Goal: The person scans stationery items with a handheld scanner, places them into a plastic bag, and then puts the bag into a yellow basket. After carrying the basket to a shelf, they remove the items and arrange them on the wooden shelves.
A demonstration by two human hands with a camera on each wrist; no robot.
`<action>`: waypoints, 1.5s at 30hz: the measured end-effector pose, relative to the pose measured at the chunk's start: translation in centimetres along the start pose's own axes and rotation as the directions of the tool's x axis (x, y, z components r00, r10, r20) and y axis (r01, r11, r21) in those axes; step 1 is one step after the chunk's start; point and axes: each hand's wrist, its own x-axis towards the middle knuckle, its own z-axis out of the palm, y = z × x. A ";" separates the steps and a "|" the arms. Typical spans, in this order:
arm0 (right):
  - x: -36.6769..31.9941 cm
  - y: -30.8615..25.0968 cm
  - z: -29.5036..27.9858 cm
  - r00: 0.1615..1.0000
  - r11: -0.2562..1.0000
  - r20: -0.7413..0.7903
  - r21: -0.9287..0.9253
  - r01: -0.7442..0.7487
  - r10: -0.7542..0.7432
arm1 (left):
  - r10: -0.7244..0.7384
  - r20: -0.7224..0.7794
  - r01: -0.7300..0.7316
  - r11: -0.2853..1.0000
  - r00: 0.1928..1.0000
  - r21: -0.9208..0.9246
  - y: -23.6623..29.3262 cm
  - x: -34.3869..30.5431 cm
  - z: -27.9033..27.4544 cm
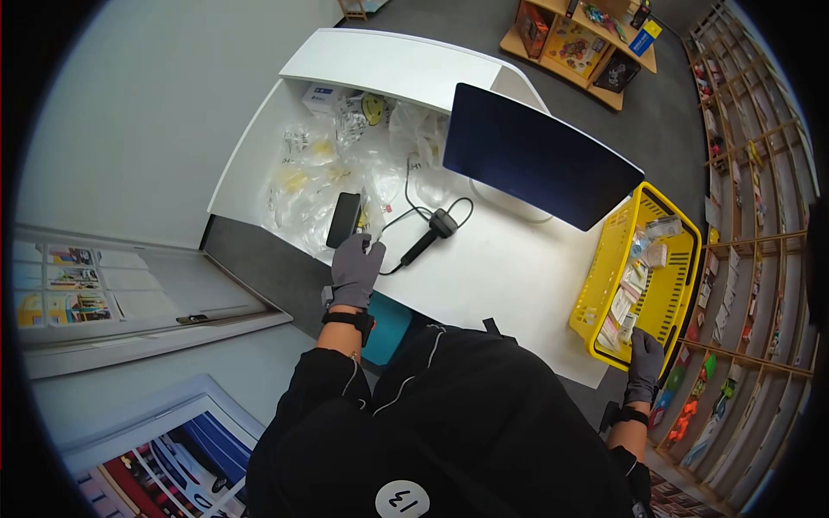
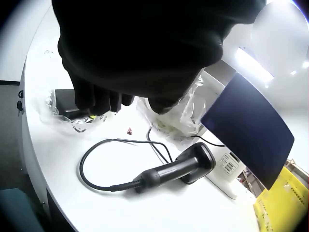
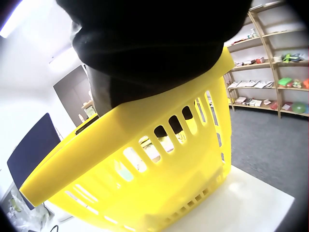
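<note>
My gloved left hand (image 1: pixel 357 266) reaches over the white desk, its fingertips right at the near end of a black, flat, oblong object (image 1: pixel 344 219). In the left wrist view the thumb stands apart from the fingers (image 2: pixel 100 100), which overlap the black object (image 2: pixel 67 102). Crumpled clear plastic bags (image 1: pixel 298 194) lie around it. To its right sits a black handheld barcode scanner (image 1: pixel 420 247) with its cable. At the desk's right side, my gloved right hand (image 1: pixel 645 363) grips the rim of a yellow shopping basket (image 1: pixel 596 298); dark fingertips show through its slots. Small packages (image 1: pixel 628 298) lie inside the basket.
A dark monitor (image 1: pixel 540 151) stands on the desk (image 1: pixel 484 293) between scanner and basket. A small white-and-blue box (image 1: pixel 322 97) lies at the back among the bags. Stocked shelves (image 1: pixel 751 250) line the right side; a low wooden display unit (image 1: pixel 574 52) stands behind.
</note>
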 end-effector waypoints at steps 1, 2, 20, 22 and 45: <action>0.1 0.0 0.2 1.000 1.000 0.000 -0.001 0.003 -0.003 | -0.002 -0.001 0.002 1.000 1.000 -0.002 0.1 0.5 0.1; 0.1 0.1 0.4 1.000 1.000 -0.007 0.008 0.017 -0.017 | 0.030 -0.049 -0.029 1.000 0.998 0.002 0.3 1.2 0.4; -0.7 -2.1 -0.1 0.998 0.999 -0.064 -0.043 0.024 -0.027 | 0.053 0.356 -0.047 0.999 0.933 -0.024 6.9 21.8 13.3; -0.3 -2.1 -0.2 0.998 0.999 -0.058 -0.032 0.020 -0.021 | -0.031 0.017 0.035 0.932 0.999 -0.362 7.6 19.8 11.0; -3.3 -30.9 4.1 0.703 0.893 0.666 0.438 -0.100 -0.249 | 0.756 0.468 0.232 0.406 0.458 -0.884 23.1 -6.4 -7.7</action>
